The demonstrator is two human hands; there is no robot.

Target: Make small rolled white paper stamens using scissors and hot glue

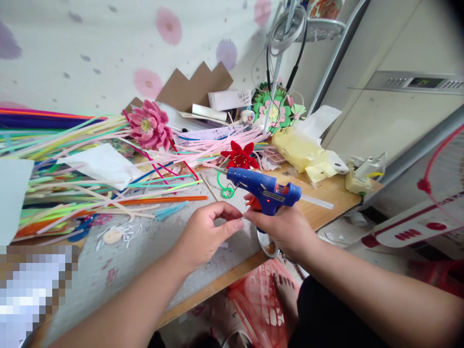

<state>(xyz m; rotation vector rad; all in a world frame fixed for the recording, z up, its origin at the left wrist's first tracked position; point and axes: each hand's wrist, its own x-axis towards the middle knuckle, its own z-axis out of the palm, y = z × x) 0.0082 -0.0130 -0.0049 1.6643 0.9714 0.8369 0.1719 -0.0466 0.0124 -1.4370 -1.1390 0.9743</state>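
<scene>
Apparently a home craft corner: flower-print wall [108,48], bare foot [286,291], pipe cleaners [181,199], glue gun [253,182].

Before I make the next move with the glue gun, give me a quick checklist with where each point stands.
1. Blue glue gun gripped in the right hand: ok.
2. Red indicator light lit: ok.
3. Glue stick loaded: ok, its end juts from the rear.
4. Left hand off the nozzle: ok, fingertips sit near the right hand instead.
5. Small piece pinched between the left thumb and forefinger: cannot tell.
6. Nozzle hot enough: cannot tell by sight.
</scene>
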